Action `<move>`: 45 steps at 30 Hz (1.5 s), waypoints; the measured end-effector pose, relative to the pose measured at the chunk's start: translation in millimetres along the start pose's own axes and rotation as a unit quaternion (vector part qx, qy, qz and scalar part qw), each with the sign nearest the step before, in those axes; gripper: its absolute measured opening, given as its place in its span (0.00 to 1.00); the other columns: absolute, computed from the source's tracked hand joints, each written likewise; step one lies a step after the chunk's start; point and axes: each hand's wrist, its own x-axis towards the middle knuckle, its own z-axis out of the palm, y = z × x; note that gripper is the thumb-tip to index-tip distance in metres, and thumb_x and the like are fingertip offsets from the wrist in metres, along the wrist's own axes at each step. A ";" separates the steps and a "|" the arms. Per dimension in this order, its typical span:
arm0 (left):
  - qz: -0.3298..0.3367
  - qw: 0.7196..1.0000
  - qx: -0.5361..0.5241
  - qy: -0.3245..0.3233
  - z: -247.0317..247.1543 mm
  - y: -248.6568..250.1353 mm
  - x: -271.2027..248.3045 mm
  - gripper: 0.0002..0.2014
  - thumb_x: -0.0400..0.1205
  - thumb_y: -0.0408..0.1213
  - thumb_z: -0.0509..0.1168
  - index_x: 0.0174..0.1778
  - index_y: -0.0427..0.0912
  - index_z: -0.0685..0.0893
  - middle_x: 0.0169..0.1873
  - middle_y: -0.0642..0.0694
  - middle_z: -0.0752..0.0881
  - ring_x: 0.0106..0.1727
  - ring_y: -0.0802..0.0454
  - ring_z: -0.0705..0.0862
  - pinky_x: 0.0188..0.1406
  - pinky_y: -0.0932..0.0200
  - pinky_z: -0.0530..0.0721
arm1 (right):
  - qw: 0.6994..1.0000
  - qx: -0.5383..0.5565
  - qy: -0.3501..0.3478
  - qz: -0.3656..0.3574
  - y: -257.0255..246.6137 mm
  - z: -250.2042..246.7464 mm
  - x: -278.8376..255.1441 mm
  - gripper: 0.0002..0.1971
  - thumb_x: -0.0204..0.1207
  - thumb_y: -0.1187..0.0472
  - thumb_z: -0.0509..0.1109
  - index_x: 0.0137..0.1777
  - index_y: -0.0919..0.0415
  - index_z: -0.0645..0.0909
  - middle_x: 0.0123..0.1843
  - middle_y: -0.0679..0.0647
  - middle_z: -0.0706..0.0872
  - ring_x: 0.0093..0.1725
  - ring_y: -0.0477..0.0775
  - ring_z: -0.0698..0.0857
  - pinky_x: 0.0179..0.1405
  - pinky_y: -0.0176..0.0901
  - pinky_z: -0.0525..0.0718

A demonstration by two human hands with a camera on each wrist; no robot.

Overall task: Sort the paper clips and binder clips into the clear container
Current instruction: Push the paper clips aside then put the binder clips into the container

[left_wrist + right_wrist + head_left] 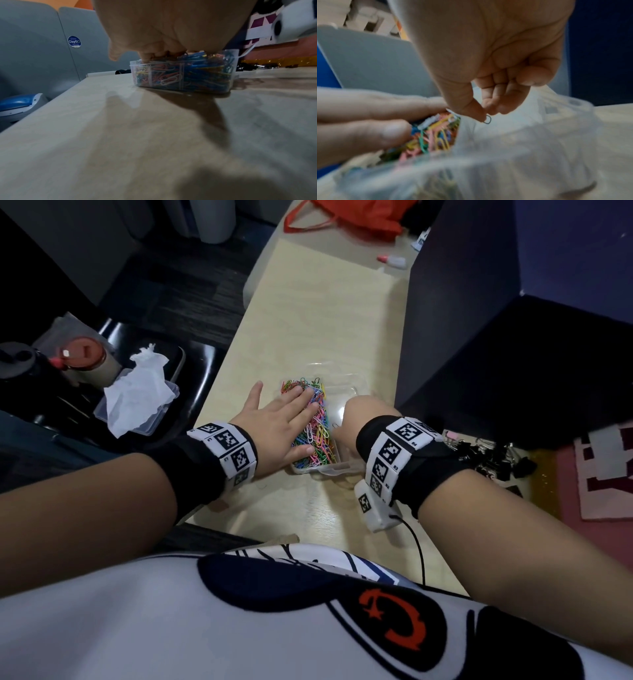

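Pressing flat, my left hand (274,422) rests with straight fingers on the coloured paper clips (317,436) filling the left compartment of the clear container (184,79) on the table (308,337). My right hand (489,75) pinches one paper clip (487,119) above the right compartment. Binder clips (493,455) lie right of it.

Clear glossy plastic container (337,469); smooth pale wood-look table (318,313); coloured coated paper clips (317,436)

Dim room; glare on counter (329,313). Hand shadows across it in left wrist view. Right wrist view blurred; edges distorted.
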 end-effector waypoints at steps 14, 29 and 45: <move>-0.011 1.000 -0.019 -0.005 -0.8 3.7 0.6 0.36 0.84 0.62 0.43 0.84 0.49 0.40 0.83 0.50 0.36 0.84 0.54 0.38 0.77 0.27 0.44 | 0.995 0.084 0.043 -0.005 -1.0 3.7 3.9 0.14 0.80 0.53 0.63 0.55 0.60 0.85 0.55 0.55 0.88 0.55 0.58 0.85 0.59 0.47 0.82; 0.036 0.998 0.008 -0.053 -22.3 -23.1 19.2 0.38 0.81 0.65 0.46 0.83 0.54 0.38 0.83 0.52 0.36 0.84 0.54 0.37 0.78 0.29 0.45 | 0.970 0.190 0.077 0.126 45.5 23.6 -9.7 0.13 0.79 0.59 0.62 0.60 0.61 0.82 0.55 0.58 0.86 0.50 0.59 0.86 0.41 0.42 0.82; 0.124 0.990 0.067 0.008 -39.9 60.9 -1.9 0.14 0.79 0.29 0.61 0.56 0.49 0.82 0.47 0.52 0.83 0.56 0.45 0.74 0.52 0.50 0.67 | 0.987 0.111 0.117 -0.009 65.6 52.2 0.4 0.38 0.72 0.77 0.52 0.82 0.54 0.58 0.85 0.52 0.55 0.80 0.61 0.62 0.77 0.55 0.67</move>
